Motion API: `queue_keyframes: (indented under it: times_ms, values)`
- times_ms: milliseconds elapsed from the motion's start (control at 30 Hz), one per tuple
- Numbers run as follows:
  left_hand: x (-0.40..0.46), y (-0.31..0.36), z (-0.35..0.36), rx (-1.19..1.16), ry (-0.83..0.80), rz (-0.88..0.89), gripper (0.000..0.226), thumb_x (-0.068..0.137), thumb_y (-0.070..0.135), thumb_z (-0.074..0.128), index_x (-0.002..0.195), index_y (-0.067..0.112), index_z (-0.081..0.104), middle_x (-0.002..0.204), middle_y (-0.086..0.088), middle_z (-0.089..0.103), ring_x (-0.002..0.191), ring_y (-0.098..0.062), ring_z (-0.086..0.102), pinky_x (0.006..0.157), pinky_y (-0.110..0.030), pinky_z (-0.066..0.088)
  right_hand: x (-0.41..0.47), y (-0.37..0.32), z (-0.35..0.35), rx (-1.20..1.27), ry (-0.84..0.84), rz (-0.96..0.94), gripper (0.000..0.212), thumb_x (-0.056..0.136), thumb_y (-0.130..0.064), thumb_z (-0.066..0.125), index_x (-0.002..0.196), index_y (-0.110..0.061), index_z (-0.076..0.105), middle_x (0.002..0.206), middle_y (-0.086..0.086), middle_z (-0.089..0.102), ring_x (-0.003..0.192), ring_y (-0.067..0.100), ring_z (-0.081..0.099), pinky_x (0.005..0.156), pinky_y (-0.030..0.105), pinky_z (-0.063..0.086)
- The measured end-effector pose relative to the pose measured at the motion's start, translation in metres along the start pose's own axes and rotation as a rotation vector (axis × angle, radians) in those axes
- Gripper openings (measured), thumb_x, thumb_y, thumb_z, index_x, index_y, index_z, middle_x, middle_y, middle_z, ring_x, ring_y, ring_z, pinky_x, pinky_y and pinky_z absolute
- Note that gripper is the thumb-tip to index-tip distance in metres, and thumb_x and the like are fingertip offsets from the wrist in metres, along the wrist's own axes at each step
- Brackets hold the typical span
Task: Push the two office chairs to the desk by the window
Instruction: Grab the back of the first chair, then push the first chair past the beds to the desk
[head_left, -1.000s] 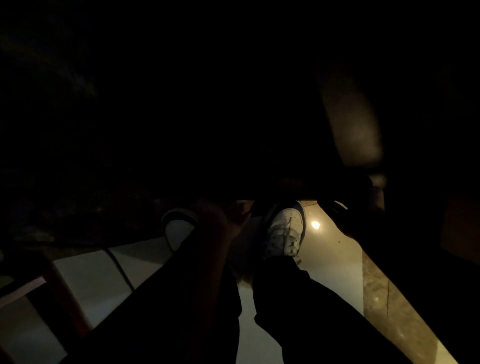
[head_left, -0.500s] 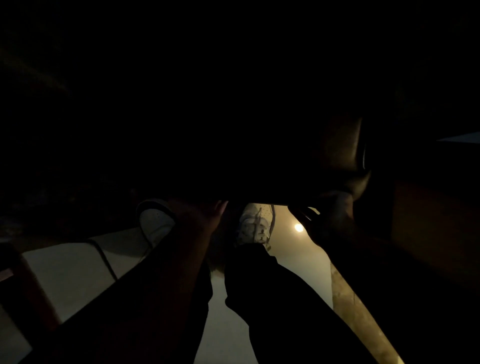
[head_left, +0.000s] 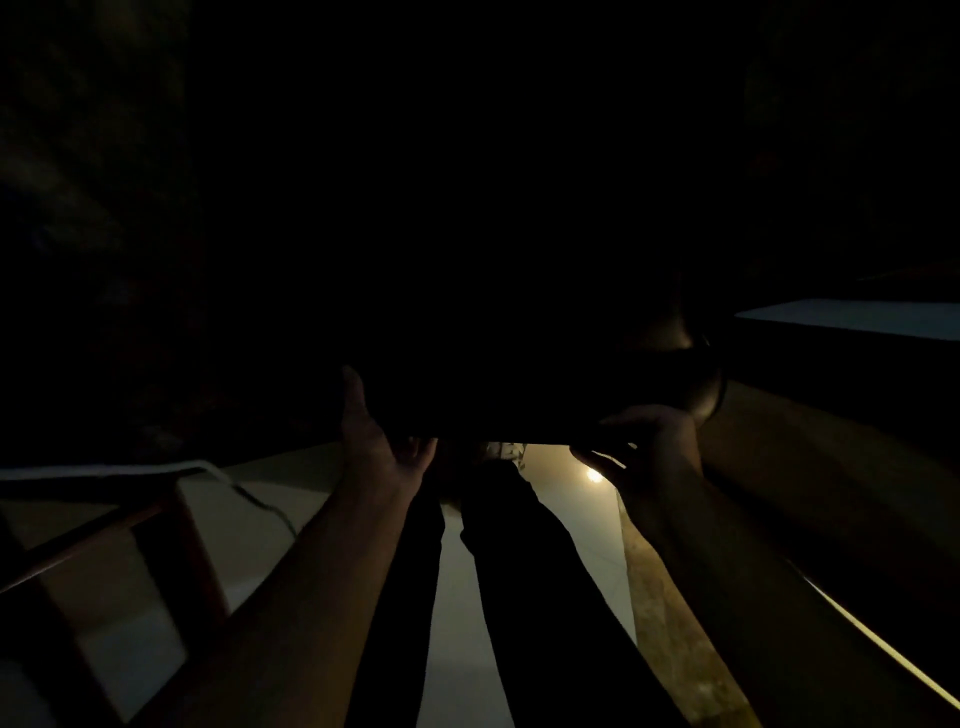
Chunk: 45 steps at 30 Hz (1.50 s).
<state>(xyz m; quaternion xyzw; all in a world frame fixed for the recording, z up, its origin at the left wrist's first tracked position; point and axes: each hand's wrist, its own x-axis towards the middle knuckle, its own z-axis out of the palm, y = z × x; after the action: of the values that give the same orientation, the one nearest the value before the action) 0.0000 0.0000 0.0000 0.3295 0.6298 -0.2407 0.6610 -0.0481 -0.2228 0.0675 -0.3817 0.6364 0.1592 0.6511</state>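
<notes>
My dark trouser legs (head_left: 519, 597) stand on the pale floor (head_left: 467, 623). Ahead, my left hand (head_left: 379, 441) and right hand (head_left: 644, 447) each clasp the lower edge of a dark chair back (head_left: 519, 395), fingers curled around it; beyond is blackness.
</notes>
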Motion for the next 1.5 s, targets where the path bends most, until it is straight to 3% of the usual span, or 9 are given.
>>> queue_keyframes:
  times_ms: [233, 400, 467, 600, 800, 967, 1200, 1333, 1500]
  values:
    - [-0.141, 0.061, 0.027, 0.023, -0.109, 0.108, 0.063, 0.083, 0.053, 0.063, 0.134, 0.017, 0.053, 0.096, -0.003, 0.064, 0.078, -0.017, 0.065, 0.055, -0.024, 0.053, -0.126, -0.088, 0.023, -0.102, -0.113, -0.192, 0.014, 0.088, -0.003, 0.052, 0.081, -0.007, 0.063, 0.077, 0.007, 0.07, 0.079, 0.026, 0.065, 0.07, 0.033, 0.053]
    - [-0.253, 0.118, 0.074, 0.068, -0.222, 0.27, 0.036, 0.075, 0.046, 0.068, 0.098, 0.017, 0.065, 0.067, 0.0, 0.069, 0.06, -0.014, 0.065, 0.053, -0.019, 0.054, -0.227, -0.184, 0.057, -0.151, -0.142, -0.424, 0.014, 0.083, 0.001, 0.059, 0.082, -0.011, 0.065, 0.087, 0.012, 0.071, 0.074, 0.017, 0.069, 0.068, 0.027, 0.057]
    - [-0.297, 0.146, 0.103, 0.14, -0.159, 0.367, 0.045, 0.08, 0.044, 0.068, 0.112, 0.013, 0.065, 0.086, -0.015, 0.071, 0.083, -0.025, 0.07, 0.071, -0.026, 0.058, -0.26, -0.233, 0.077, -0.082, -0.175, -0.475, 0.006, 0.075, -0.008, 0.066, 0.081, -0.009, 0.067, 0.07, 0.003, 0.072, 0.058, 0.011, 0.069, 0.049, 0.024, 0.055]
    - [-0.377, 0.214, 0.173, 0.167, -0.017, 0.536, 0.033, 0.079, 0.047, 0.071, 0.094, 0.018, 0.065, 0.079, 0.001, 0.062, 0.061, -0.009, 0.061, 0.044, -0.018, 0.048, -0.314, -0.346, 0.127, -0.11, -0.186, -0.527, 0.04, 0.051, -0.025, 0.077, 0.087, -0.008, 0.072, 0.085, 0.007, 0.073, 0.074, 0.022, 0.071, 0.057, 0.032, 0.058]
    - [-0.48, 0.326, 0.308, 0.245, -0.09, 0.826, 0.041, 0.075, 0.048, 0.075, 0.097, 0.016, 0.063, 0.09, -0.004, 0.069, 0.075, -0.019, 0.069, 0.051, -0.027, 0.055, -0.373, -0.516, 0.207, 0.027, -0.25, -0.59, 0.031, 0.073, -0.015, 0.071, 0.102, -0.005, 0.065, 0.1, 0.015, 0.066, 0.083, 0.033, 0.067, 0.052, 0.035, 0.055]
    - [-0.535, 0.427, 0.444, 0.372, -0.148, 0.916, 0.077, 0.072, 0.048, 0.075, 0.13, 0.003, 0.052, 0.12, -0.014, 0.063, 0.097, -0.032, 0.065, 0.083, -0.039, 0.056, -0.392, -0.641, 0.268, -0.016, -0.188, -0.765, 0.012, 0.091, -0.013, 0.05, 0.08, -0.014, 0.057, 0.081, 0.002, 0.057, 0.067, 0.016, 0.058, 0.042, 0.019, 0.049]
    - [-0.596, 0.555, 0.66, 0.569, -0.142, 1.008, 0.063, 0.073, 0.041, 0.073, 0.117, -0.002, 0.061, 0.117, -0.017, 0.066, 0.098, -0.031, 0.066, 0.088, -0.04, 0.054, -0.404, -0.817, 0.346, 0.144, -0.25, -0.542, 0.019, 0.093, -0.012, 0.044, 0.099, -0.001, 0.059, 0.079, 0.014, 0.059, 0.064, 0.029, 0.058, 0.07, 0.037, 0.053]
    - [-0.592, 0.597, 0.724, 0.676, -0.04, 1.021, 0.073, 0.07, 0.049, 0.071, 0.117, -0.005, 0.059, 0.119, -0.019, 0.065, 0.1, -0.033, 0.065, 0.084, -0.035, 0.052, -0.391, -0.876, 0.368, 0.017, -0.345, -0.467, 0.013, 0.091, -0.019, 0.047, 0.088, -0.011, 0.056, 0.071, 0.01, 0.054, 0.056, 0.027, 0.054, 0.041, 0.027, 0.051]
    - [-0.594, 0.614, 0.754, 1.003, -0.044, 0.998, 0.069, 0.085, 0.056, 0.055, 0.122, -0.002, 0.057, 0.116, -0.021, 0.062, 0.1, -0.036, 0.062, 0.092, -0.041, 0.051, -0.365, -0.905, 0.379, 0.076, -0.366, -0.414, 0.012, 0.086, -0.023, 0.054, 0.085, -0.012, 0.055, 0.074, 0.012, 0.054, 0.061, 0.029, 0.055, 0.051, 0.03, 0.049]
